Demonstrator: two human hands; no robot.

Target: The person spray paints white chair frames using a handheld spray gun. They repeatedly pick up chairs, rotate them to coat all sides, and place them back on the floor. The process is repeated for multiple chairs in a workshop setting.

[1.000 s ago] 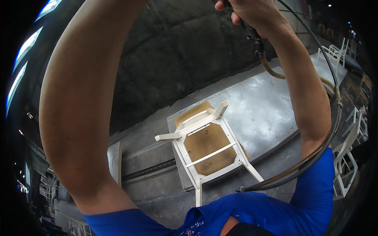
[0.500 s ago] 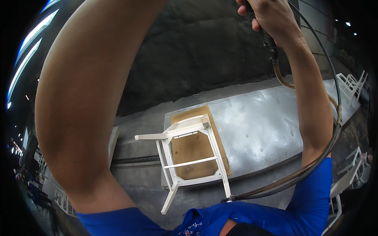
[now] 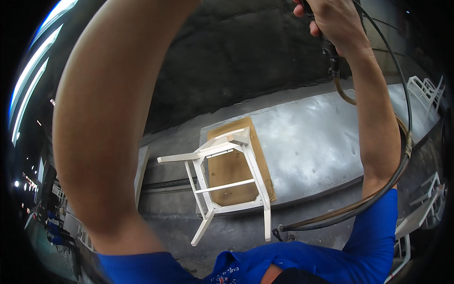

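Note:
High in the view, my right hand (image 3: 335, 22) is wrapped round the dark handle of what looks like a spray gun (image 3: 329, 48), with its front end beyond the upper edge. A tan hose (image 3: 341, 91) and a black hose (image 3: 391, 64) run from it down along my right forearm. My left arm (image 3: 101, 123) is raised and crosses the left side; its hand is out of the picture. Below and between my arms, apart from both, a white wooden chair frame (image 3: 236, 207) is tipped over with its legs sticking out. Under it is a brown board (image 3: 260, 150).
A long silver table (image 3: 312, 142) carries the board and stretches right. Behind it rises a dark wall (image 3: 227, 61). More white chairs (image 3: 425, 92) stand at the far right, others (image 3: 418, 217) at the near right. A pale panel edge (image 3: 141, 170) shows beside my left arm.
The view has shifted slightly, so the table and chair appear higher. The chair's near right leg now stands clear of the hoses. My right hand still grips the spray gun, a little further right.

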